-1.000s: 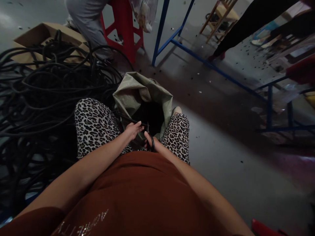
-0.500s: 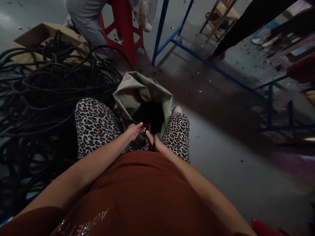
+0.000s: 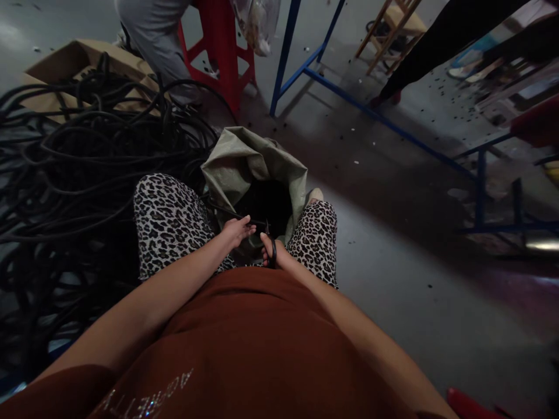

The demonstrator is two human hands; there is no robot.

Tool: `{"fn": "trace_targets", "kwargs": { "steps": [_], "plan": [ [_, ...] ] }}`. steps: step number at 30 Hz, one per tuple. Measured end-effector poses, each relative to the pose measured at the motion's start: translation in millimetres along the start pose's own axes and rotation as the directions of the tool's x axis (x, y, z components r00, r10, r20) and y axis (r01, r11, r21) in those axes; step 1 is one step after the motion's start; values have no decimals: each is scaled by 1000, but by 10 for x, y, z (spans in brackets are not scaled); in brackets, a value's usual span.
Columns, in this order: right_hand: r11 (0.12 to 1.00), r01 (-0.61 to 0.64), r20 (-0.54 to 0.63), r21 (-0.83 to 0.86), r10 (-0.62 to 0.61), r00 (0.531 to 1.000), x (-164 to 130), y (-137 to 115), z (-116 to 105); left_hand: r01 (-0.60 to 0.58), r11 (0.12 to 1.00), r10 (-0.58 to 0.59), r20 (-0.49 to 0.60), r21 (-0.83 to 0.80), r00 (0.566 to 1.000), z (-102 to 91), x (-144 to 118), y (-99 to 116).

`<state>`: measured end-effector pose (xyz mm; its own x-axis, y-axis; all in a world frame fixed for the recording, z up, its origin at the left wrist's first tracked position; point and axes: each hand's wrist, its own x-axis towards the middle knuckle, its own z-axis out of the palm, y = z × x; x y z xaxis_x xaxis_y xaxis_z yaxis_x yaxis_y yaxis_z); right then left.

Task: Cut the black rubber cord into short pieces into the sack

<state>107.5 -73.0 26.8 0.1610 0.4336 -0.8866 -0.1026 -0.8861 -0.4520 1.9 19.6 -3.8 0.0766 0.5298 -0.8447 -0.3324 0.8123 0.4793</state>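
Observation:
Between my knees stands a grey-green woven sack [image 3: 225, 169], its mouth wide and its inside dark. My left hand [image 3: 238, 231] is closed around a thin black cord [image 3: 258, 223], whose end sticks out past my fingers over the sack's opening. The cord comes in from the left, beside my knee. Just to the right, my right hand [image 3: 271, 251] grips a pair of scissors [image 3: 274, 254] by the black handles. Their blades point away from me and are at the cord's end; whether they touch it is too dark to tell.
A large tangle of black cords [image 3: 87, 151] covers the floor on my left, partly over a cardboard box [image 3: 43, 75]. Ahead are a red stool [image 3: 218, 52], a seated person's grey trouser leg [image 3: 152, 35] and a blue metal frame [image 3: 340, 90].
My right hand and the scissors have shifted slightly right, a little farther from my left hand. My left hand has hardly moved and still has the cord.

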Motion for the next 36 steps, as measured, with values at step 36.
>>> {"fn": "trace_targets", "kwargs": {
  "steps": [36],
  "plan": [
    [994, 26, 69, -111, -18, 997, 130, 65, 1, -72, 997, 74, 36, -32, 997, 19, -22, 1]
  ]
}}
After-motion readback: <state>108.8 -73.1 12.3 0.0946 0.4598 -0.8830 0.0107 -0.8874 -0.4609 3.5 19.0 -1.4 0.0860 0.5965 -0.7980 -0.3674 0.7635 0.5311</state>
